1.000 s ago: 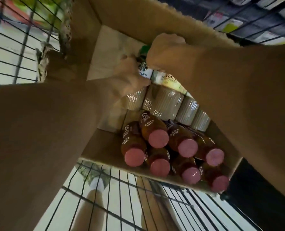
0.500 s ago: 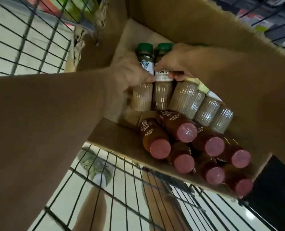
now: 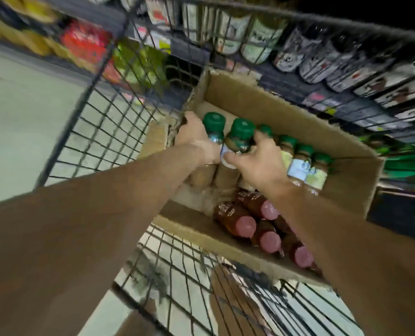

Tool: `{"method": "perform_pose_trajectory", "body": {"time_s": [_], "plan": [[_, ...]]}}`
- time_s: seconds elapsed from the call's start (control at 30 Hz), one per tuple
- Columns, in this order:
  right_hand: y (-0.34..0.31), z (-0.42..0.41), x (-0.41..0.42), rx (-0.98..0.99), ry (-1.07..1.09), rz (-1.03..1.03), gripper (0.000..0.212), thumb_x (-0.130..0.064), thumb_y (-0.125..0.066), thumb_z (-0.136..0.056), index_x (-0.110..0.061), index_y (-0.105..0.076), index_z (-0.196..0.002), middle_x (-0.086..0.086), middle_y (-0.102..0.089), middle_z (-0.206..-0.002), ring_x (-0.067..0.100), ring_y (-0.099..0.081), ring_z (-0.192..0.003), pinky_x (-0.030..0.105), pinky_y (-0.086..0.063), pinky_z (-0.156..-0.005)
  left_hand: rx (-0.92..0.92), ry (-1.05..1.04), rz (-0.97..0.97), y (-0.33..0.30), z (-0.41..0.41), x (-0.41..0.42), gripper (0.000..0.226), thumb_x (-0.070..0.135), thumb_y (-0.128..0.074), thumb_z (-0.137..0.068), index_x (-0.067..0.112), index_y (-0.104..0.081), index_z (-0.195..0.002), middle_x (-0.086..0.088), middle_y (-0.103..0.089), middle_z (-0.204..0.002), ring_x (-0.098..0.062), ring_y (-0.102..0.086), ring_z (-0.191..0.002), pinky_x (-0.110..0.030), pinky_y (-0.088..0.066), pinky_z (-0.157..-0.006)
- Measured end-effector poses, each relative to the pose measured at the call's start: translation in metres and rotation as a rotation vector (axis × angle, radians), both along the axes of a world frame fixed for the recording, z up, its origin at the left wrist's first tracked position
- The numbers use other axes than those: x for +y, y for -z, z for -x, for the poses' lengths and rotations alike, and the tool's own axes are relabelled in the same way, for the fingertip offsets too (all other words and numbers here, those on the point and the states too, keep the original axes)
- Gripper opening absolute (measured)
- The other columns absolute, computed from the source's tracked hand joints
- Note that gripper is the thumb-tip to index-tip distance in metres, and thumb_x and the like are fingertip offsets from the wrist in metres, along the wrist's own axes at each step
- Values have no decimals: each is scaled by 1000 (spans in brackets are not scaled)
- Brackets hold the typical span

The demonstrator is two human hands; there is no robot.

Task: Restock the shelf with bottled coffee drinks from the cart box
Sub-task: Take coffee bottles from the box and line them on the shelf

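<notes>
An open cardboard box (image 3: 286, 112) sits in a wire cart. Inside stands a row of green-capped coffee bottles (image 3: 301, 163). My left hand (image 3: 196, 139) grips the leftmost green-capped bottle (image 3: 213, 122) by its neck. My right hand (image 3: 257, 158) grips the bottle beside it (image 3: 240, 134), fingers curled round its label. Both bottles stand higher than the others in the row. Several brown bottles with pink caps (image 3: 245, 221) lie on their sides at the box's near end.
The black wire cart (image 3: 99, 122) surrounds the box. Beyond it runs a store shelf (image 3: 335, 61) stocked with bottles and cartons. Pale floor (image 3: 19, 112) lies to the left. A brown cardboard piece (image 3: 233, 299) lies below the cart mesh.
Both hands have lifted their two green-capped bottles up from the row. The view has tilted upward, bringing the shelf into sight.
</notes>
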State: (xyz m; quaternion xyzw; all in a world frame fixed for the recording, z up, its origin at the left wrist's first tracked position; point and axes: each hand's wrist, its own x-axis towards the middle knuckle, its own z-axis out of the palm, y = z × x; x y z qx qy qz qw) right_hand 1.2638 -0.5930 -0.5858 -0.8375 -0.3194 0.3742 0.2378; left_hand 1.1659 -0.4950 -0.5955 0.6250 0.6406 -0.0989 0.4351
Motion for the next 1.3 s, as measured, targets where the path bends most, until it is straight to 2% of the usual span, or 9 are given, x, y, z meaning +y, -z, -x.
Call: {"method": "perform_pose_trajectory", "body": {"time_s": [0.07,0.13,0.3,0.5,0.67,0.77,0.9,1.07,1.3], "plan": [[-35,13,-2,-9,26,-111,37,-23,-81,-70,-18,-64,-102,-9,-66,-84,-7,-58,-73,7,-41,-63,-59,25,-70,-37,18,2,68,22,-77,-76,8,-33,-126,-10,-55,-120,-24,-55,-106,-35,-45,-82],[-76,26,3,-40,27,-194,33,-20,-83,-69,-24,-61,-93,-16,-62,-75,-14,-55,-62,2,-35,-55,-138,53,-110,-82,34,10,70,26,-83,-67,10,-32,-113,-11,-57,-114,-28,-59,-102,-38,-50,-81],[-183,71,30,-16,46,-395,39,-15,-81,-71,-23,-67,-106,-11,-70,-87,-7,-56,-64,8,-41,-60,-297,74,-275,-205,91,33,83,30,-89,-59,7,-38,-121,-12,-59,-117,-32,-58,-107,-45,-51,-87],[-319,137,74,0,50,-594,48,-26,-80,-74,-26,-63,-119,-13,-68,-105,-3,-62,-93,14,-45,-74,-435,34,-464,-352,160,64,76,30,-90,-60,10,-44,-117,-2,-59,-110,-19,-57,-100,-28,-45,-79],[-413,180,108,5,38,-771,45,-22,-80,-75,-29,-56,-113,-20,-64,-99,-13,-57,-84,5,-42,-64,-471,32,-618,-457,204,98,73,24,-90,-58,10,-49,-117,-1,-60,-109,-18,-58,-101,-28,-47,-79],[-459,195,134,-19,72,-856,58,-27,-82,-71,-32,-48,-117,-21,-58,-103,-8,-56,-91,8,-42,-69,-481,70,-713,-510,221,119,71,27,-89,-61,11,-48,-117,2,-57,-107,-13,-55,-95,-24,-41,-74],[-505,199,176,-25,80,-922,58,-26,-84,-67,-27,-48,-113,-18,-59,-100,-3,-57,-89,13,-42,-67,-514,55,-796,-554,236,153,73,38,-90,-58,15,-49,-115,7,-57,-104,-11,-56,-95,-22,-39,-74],[-546,198,243,-55,-40,-944,57,-35,-84,-65,-29,-49,-110,-20,-58,-99,-1,-57,-92,25,-51,-77,-484,16,-870,-585,247,214,70,43,-90,-57,16,-48,-106,5,-61,-100,-12,-58,-89,-26,-42,-68],[-556,209,338,-12,-4,-1004,55,-36,-81,-68,-32,-47,-110,-21,-56,-98,4,-57,-96,36,-53,-86,-494,-15,-958,-606,250,301,69,38,-91,-57,15,-51,-108,3,-58,-103,-15,-57,-96,-29,-46,-75]]}}
